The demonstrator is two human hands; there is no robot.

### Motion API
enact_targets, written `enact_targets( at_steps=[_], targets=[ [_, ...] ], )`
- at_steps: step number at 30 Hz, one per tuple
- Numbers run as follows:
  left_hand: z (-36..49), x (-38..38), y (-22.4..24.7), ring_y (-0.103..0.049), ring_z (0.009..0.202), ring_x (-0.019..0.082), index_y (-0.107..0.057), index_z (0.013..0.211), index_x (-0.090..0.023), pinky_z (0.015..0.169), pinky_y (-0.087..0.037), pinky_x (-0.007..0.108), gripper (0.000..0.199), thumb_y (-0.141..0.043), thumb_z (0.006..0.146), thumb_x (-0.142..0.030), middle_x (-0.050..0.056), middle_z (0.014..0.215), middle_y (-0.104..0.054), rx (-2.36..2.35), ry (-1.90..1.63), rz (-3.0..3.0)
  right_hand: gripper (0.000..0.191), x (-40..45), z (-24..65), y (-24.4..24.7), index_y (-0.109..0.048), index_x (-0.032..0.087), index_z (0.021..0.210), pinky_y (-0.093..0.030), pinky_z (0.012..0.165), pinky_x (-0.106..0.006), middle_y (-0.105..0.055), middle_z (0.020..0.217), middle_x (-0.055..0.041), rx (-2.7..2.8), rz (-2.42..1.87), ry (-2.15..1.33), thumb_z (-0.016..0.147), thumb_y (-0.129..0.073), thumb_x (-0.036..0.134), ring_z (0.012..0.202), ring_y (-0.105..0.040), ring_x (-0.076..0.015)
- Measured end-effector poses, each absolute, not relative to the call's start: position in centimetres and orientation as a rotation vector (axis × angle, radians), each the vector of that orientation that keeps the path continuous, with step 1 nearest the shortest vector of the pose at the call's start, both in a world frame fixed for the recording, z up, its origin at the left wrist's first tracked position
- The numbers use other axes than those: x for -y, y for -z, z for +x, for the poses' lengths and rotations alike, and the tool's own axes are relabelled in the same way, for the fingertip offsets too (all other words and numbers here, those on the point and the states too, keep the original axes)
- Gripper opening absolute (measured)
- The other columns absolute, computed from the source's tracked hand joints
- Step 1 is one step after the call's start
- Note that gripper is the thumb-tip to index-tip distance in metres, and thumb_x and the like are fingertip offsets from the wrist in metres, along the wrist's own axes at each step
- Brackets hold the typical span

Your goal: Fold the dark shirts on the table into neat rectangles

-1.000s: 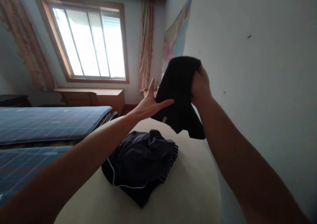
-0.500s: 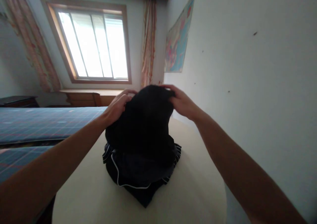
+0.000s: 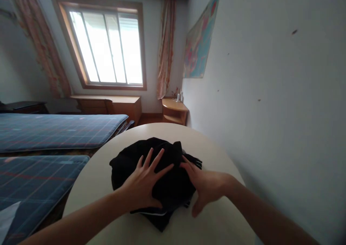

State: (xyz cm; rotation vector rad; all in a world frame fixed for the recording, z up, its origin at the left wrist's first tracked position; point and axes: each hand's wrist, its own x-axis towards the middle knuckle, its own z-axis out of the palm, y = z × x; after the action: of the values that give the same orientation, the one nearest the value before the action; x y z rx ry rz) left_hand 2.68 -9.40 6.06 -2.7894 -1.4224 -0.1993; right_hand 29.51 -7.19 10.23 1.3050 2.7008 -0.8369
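A black garment (image 3: 129,158) lies bunched on top of a pile of dark clothing on the round cream table (image 3: 151,129). Beneath it, a dark piece with white stripes (image 3: 198,162) sticks out at the right, and a dark pointed corner (image 3: 160,222) shows at the front with white piping above it. My left hand (image 3: 147,180) rests on the black cloth, fingers spread. My right hand (image 3: 201,183) is at the right side of the pile, fingertips touching the cloth and thumb apart. What lies under the black garment is mostly hidden.
Two mattresses with blue plaid covers (image 3: 62,131) are at the left. A white wall (image 3: 283,129) with a map (image 3: 201,39) runs along the right. Behind the table stand a wooden desk (image 3: 116,100) under the window (image 3: 108,50) and a corner shelf (image 3: 174,106).
Both hands have come down and let go of the black garment they held raised. The cloth has dropped onto the pile and lies lower and flatter. The view has shifted slightly.
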Motion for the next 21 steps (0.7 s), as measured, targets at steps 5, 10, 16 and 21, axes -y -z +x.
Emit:
enact_targets(
  at_steps=[5,10,16,21],
  targets=[
    [4.1,8.9,-3.6,-0.021,0.143,0.054,-0.016,0.156,-0.043,0.107,-0.022,0.074,0.122,-0.085,0.057,-0.050,0.013,0.166,-0.005,1.573,0.206,-2.601,0.113,4.5,28.1,-6.5,-0.025,0.017,0.153,-0.034,0.113,-0.053,0.001,0.164,-0.0218,-2.888,1.291,0.743,0.057,-0.084,0.029,0.147,-0.021,-0.0413],
    [3.7,4.7,-3.1,-0.032,0.137,0.053,-0.018,0.158,-0.037,0.101,-0.028,0.072,0.111,-0.079,0.065,-0.048,0.017,0.164,-0.017,1.867,0.309,-2.273,0.091,-1.3,25.5,-4.3,-0.025,0.022,0.154,-0.018,0.119,-0.056,0.005,0.166,-0.0154,-3.148,1.380,0.368,0.073,-0.066,0.011,0.152,0.000,-0.0334],
    [-0.3,-1.9,-4.0,-0.044,0.126,0.052,-0.019,0.158,-0.031,0.092,-0.038,0.068,0.104,-0.070,0.071,-0.055,0.022,0.161,-0.022,2.194,0.307,-2.019,0.080,-2.9,25.5,-0.5,-0.019,0.022,0.158,-0.022,0.117,-0.056,-0.003,0.166,-0.0141,-2.913,1.742,0.288,0.088,-0.059,0.030,0.152,-0.009,-0.0327],
    [-3.8,-6.1,-4.2,-0.043,0.126,0.055,-0.016,0.159,-0.029,0.091,-0.038,0.069,0.107,-0.070,0.070,-0.056,0.024,0.161,-0.019,2.397,0.307,-1.826,0.059,-3.3,27.8,2.0,-0.042,0.017,0.149,-0.019,0.120,-0.049,-0.031,0.160,-0.0146,-2.758,1.952,0.308,0.097,-0.043,0.045,0.147,-0.027,-0.0282]
  ],
)
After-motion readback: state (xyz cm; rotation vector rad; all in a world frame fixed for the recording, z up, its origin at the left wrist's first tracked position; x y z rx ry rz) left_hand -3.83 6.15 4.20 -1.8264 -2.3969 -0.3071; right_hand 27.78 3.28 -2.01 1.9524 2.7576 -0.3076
